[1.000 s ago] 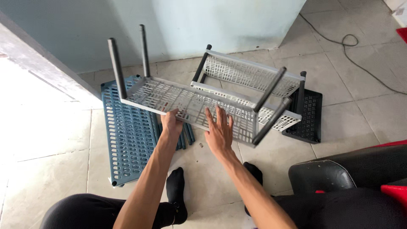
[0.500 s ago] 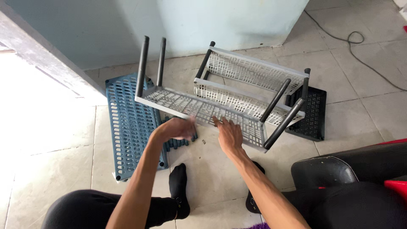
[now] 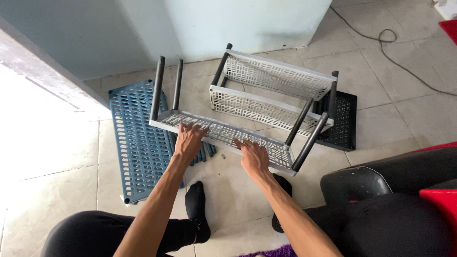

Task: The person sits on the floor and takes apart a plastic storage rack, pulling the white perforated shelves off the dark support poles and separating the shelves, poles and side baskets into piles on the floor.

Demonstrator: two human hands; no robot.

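Grey perforated shelf (image 3: 223,134) on tiled floor (image 3: 404,114), 4 dark posts (image 3: 158,88) sticking up. I see left hand (image 3: 189,139) flat on near edge, fingers spread; right hand (image 3: 253,156) palm-down beside it, gripping nothing. Second grey shelf (image 3: 271,88) just behind; blue shelf panel (image 3: 135,143) lies left, black panel (image 3: 343,121) right.

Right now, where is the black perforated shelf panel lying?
In the head view, the black panel lies flat on the floor at right, behind the grey shelf rack.
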